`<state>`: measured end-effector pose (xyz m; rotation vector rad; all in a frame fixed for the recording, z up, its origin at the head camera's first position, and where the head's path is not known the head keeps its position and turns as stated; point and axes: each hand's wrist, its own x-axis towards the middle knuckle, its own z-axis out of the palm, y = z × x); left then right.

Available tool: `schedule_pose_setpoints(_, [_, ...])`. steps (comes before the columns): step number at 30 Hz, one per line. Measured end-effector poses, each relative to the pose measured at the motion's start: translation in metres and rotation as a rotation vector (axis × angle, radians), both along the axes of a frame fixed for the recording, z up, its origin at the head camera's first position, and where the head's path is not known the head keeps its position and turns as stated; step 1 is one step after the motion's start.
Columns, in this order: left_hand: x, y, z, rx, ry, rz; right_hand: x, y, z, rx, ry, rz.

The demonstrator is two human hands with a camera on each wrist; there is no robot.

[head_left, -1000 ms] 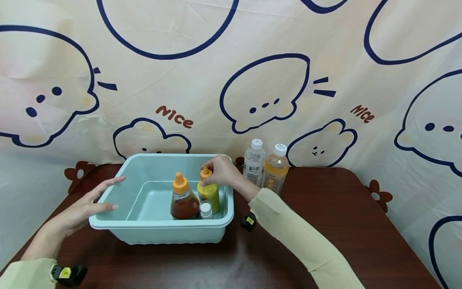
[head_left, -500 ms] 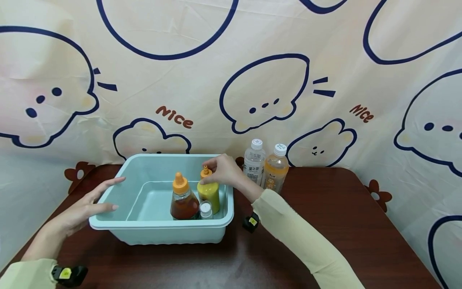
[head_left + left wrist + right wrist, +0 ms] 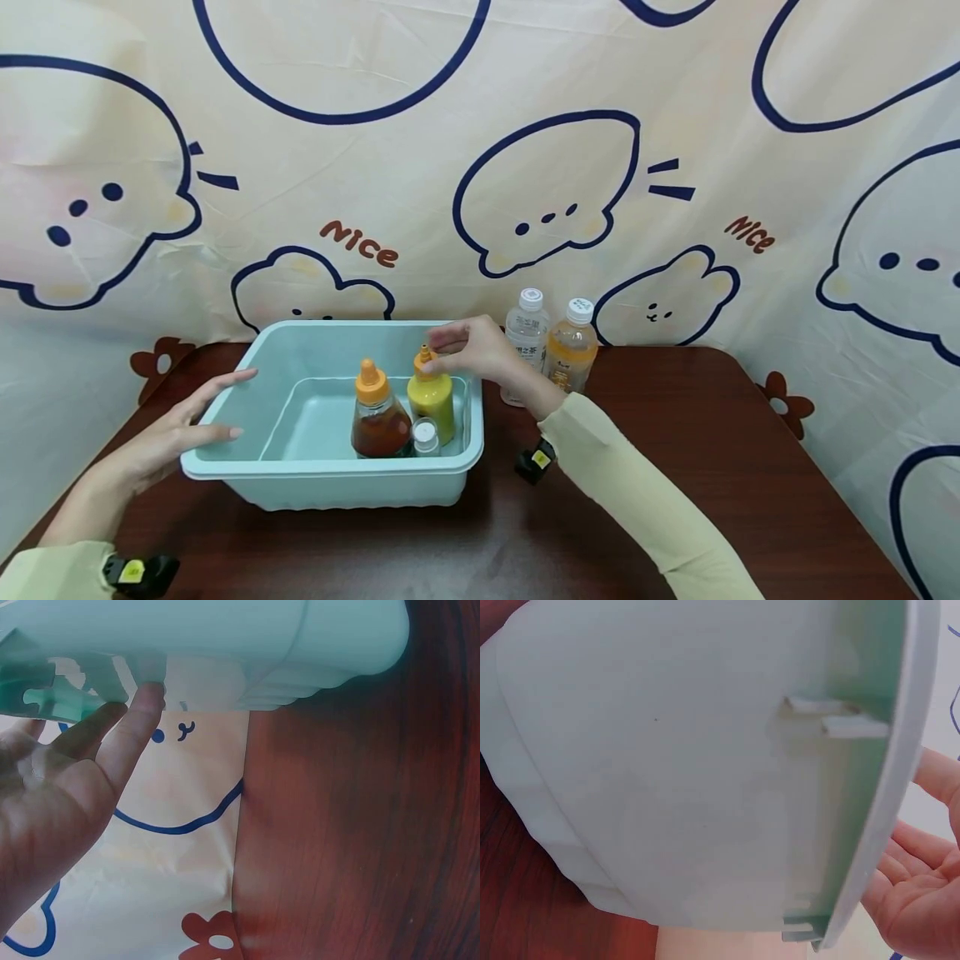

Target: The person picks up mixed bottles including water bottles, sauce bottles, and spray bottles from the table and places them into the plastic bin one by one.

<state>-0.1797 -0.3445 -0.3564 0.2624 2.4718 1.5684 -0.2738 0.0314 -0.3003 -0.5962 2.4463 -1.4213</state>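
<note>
Right hand (image 3: 480,348) loose at the yellow bottle (image 3: 432,402) in the tub (image 3: 345,492)

A dark reddish-brown table (image 3: 705,467) meets a cream cloth (image 3: 375,179) printed with blue-outlined cartoon heads. Near the table's back edge, right of the tub, 2 drinks stand side by side: a clear bottle (image 3: 527,323) and an orange-tinted bottle (image 3: 572,357). The pale blue-green tub holds 3 containers toward its right end: the yellow bottle, upright; a brown-filled bottle (image 3: 380,429) to its left; and a small white-capped bottle (image 3: 427,437) in front. The right hand's fingers are parted, clasping nothing, beside the yellow bottle's cap; whether the thumb touches it, I cannot tell. The left hand (image 3: 165,437) grips the tub's left rim.
</note>
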Motion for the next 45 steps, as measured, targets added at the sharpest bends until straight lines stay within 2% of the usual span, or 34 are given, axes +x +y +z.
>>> schedule_pose_setpoints(10, [0.0,0.0,0.0,-0.002,0.003,0.003,0.002,0.013,0.007,-0.082,-0.016,0.006])
schedule_pose_setpoints(17, [-0.001,-0.001,0.0,-0.009,-0.013,-0.001,0.004,0.022,0.014,-0.087,-0.024,0.009])
schedule_pose_setpoints(30, [-0.001,-0.001,0.001,0.006,-0.036,-0.003,0.007,0.038,0.031,-0.102,0.006,0.002])
schedule_pose_setpoints(37, [-0.001,-0.002,0.0,0.009,-0.017,-0.006,0.006,0.048,0.04,-0.16,0.024,0.01])
schedule_pose_setpoints(45, [0.0,-0.001,-0.001,-0.019,-0.023,0.005,0.008,0.059,0.05,-0.166,0.067,-0.012])
